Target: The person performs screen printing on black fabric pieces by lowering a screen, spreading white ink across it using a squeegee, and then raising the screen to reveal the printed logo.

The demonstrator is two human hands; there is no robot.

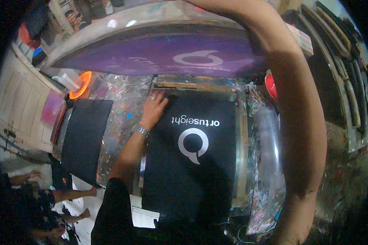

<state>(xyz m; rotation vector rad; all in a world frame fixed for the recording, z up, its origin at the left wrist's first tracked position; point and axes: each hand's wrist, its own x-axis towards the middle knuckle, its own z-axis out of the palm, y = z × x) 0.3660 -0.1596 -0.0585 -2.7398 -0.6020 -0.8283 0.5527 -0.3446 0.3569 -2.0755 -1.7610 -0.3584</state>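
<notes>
My left hand (pixel 153 107) rests with fingers apart on the upper-left corner of a black panel (pixel 167 175) printed with white lettering and a round white emblem (pixel 193 143). The panel lies on a work board with tan edge strips (pixel 243 155). My right forearm (pixel 298 134) arches up the right side to the raised purple printing screen (pixel 147 55); my right hand is beyond the top edge, out of view. Another black panel (pixel 84 134) lies to the left.
An orange dish (pixel 85 81) with a clear jug and a red bowl (pixel 270 87) stand on the paint-speckled table (pixel 124 102). Co-workers' arms (pixel 75 196) are at lower left; a person (pixel 73 20) is at top left. Padded boards (pixel 343 73) lean at right.
</notes>
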